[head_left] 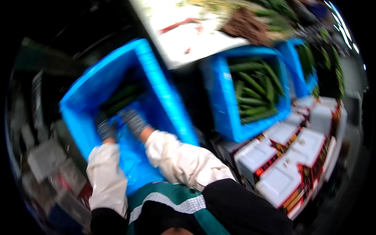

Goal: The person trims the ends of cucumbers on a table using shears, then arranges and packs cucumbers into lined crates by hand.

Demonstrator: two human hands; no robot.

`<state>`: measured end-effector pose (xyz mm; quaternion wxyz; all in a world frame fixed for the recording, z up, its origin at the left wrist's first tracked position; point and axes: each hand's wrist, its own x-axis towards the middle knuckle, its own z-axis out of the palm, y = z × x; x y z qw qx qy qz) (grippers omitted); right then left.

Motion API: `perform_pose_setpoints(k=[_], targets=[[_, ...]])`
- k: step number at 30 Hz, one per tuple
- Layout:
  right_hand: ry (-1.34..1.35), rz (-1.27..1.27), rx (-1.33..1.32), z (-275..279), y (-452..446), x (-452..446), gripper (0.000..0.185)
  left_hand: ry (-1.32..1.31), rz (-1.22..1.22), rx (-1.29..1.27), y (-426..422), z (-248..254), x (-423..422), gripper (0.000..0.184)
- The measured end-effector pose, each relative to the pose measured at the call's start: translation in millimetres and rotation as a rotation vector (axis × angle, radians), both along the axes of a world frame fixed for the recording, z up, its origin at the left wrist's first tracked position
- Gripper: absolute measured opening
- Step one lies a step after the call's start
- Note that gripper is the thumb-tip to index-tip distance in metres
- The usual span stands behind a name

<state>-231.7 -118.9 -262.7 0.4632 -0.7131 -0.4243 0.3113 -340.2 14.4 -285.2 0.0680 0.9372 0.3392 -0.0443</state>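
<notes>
Both my hands, in dark grey gloves with cream sleeve covers, reach down into a deep blue bin [158, 78] lined with blue plastic. Long green cucumbers [123, 96] lie in shadow at its far end. My left hand [104, 126] is by the near left end of the cucumbers. Beside it, my right hand [135, 120] is close to their near side. Motion blur and shadow smear the fingers of both hands, so whether either one grips a cucumber does not show.
A second blue bin [223, 105] full of cucumbers stands to the right, with another blue bin [291, 66] behind it. White boxes [280, 180] with red and black labels are stacked below. A white table [176, 47] holds a brown cloth [246, 25]. Grey boxes [47, 156] stand at left.
</notes>
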Motion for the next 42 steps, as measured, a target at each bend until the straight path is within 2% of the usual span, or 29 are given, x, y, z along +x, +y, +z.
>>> perform_pose_setpoints(k=[1,2,3,4,6,8,9,10,12,13,14,15,16,18,19,21,24,26,28,29,31,32,33,34,35,37,40,41,42], targets=[[-0.368,0.039,0.036,29.4,-10.5,2.7,0.027,-0.120,-0.098,0.133,17.8,-27.8,-18.1,0.075],[-0.096,0.035,0.124,78.2,-32.0,19.6,0.029,0.024,0.051,-0.140,14.7,12.6,-3.8,0.078],[0.175,0.020,0.214,128.9,-53.7,36.0,0.032,0.015,0.046,-0.100,16.4,12.1,-11.7,0.079],[0.786,0.032,0.154,186.8,-87.8,54.3,0.034,0.006,0.055,-0.050,23.6,12.6,-21.3,0.080],[1.120,0.134,0.242,232.5,-166.2,102.0,0.042,0.111,0.200,-0.217,8.8,59.5,-10.0,0.078],[0.964,-0.192,0.296,222.1,-236.5,150.0,0.038,0.103,0.184,-0.280,8.8,74.3,-20.1,0.069],[0.451,-0.277,0.123,222.1,-275.9,188.8,0.035,0.090,0.201,-0.240,2.8,90.5,-19.8,0.059],[0.504,-0.739,0.216,205.7,-316.6,208.5,0.033,0.077,0.217,-0.204,-6.3,106.0,-12.2,0.049],[-0.242,-1.261,-0.372,117.7,-426.5,268.6,0.053,-0.296,0.065,-0.172,-41.4,146.2,14.1,0.033],[-0.209,-1.357,-0.460,122.5,-449.7,291.9,0.066,-0.403,0.043,-0.263,-72.4,177.8,44.4,0.028],[-0.347,-1.429,-0.722,120.9,-459.6,311.7,0.065,-0.495,0.005,-0.413,-106.6,202.0,75.8,0.027],[-0.425,-1.313,-0.842,125.7,-463.7,332.6,0.068,-0.577,-0.032,-0.565,-141.5,223.3,107.1,0.026],[-0.410,-1.311,-0.846,118.4,-469.0,349.3,0.068,-0.567,-0.244,-0.574,-177.1,241.5,140.0,0.025],[-0.581,-1.094,-1.156,110.9,-474.9,370.9,0.068,-0.574,-0.600,-0.721,-237.9,243.3,203.0,0.034],[-0.574,-1.104,-1.153,112.6,-476.6,376.3,0.068,-0.482,-0.789,-0.622,-265.6,236.1,234.0,0.038],[-0.487,-0.956,-1.408,133.4,-463.4,380.3,0.072,-0.449,-0.942,-0.671,-321.4,210.1,288.9,0.039],[-0.747,-0.946,-1.301,114.4,-463.1,364.8,0.072,-0.385,-1.061,-0.564,-395.8,154.5,350.7,0.028],[-0.701,-0.935,-1.250,103.7,-476.0,361.6,0.075,-0.172,-0.916,-0.615,-439.6,135.1,378.1,0.028],[-0.324,-1.060,-1.262,92.2,-490.3,362.2,0.068,0.024,-0.634,-0.865,-464.9,118.9,395.3,0.033],[-0.254,-1.052,-1.270,88.9,-492.8,362.9,0.080,0.026,-0.631,-0.865,-475.0,110.9,397.1,0.033],[-0.147,-1.088,-1.268,103.8,-481.8,366.3,0.088,0.268,0.232,-1.607,-494.2,96.2,397.7,0.040],[-0.036,-1.130,-1.265,108.5,-479.5,366.4,0.096,0.271,0.236,-1.608,-503.1,90.7,395.7,0.040],[0.135,-1.137,-1.251,108.2,-487.2,370.1,0.106,0.204,0.395,-1.666,-510.4,87.1,394.0,0.042],[0.141,-1.143,-1.252,104.8,-490.7,368.9,0.106,0.138,0.551,-1.716,-516.0,83.3,393.3,0.044],[0.156,-1.140,-1.238,99.9,-494.6,366.9,0.106,0.144,0.544,-1.718,-520.3,79.0,396.0,0.044],[0.180,-1.148,-1.204,88.9,-502.6,367.0,0.105,-0.179,-0.063,-1.276,-528.7,71.3,405.1,0.045],[0.158,-1.147,-1.041,86.7,-520.1,360.5,0.106,-0.058,0.059,-1.207,-548.0,61.3,426.8,0.047],[0.143,-1.147,-1.015,87.7,-527.5,359.8,0.106,-0.051,0.029,-1.259,-557.6,36.6,433.2,0.048],[0.153,-1.177,-0.965,102.1,-529.2,356.3,0.104,-0.062,0.044,-1.264,-552.6,53.7,438.2,0.048]])
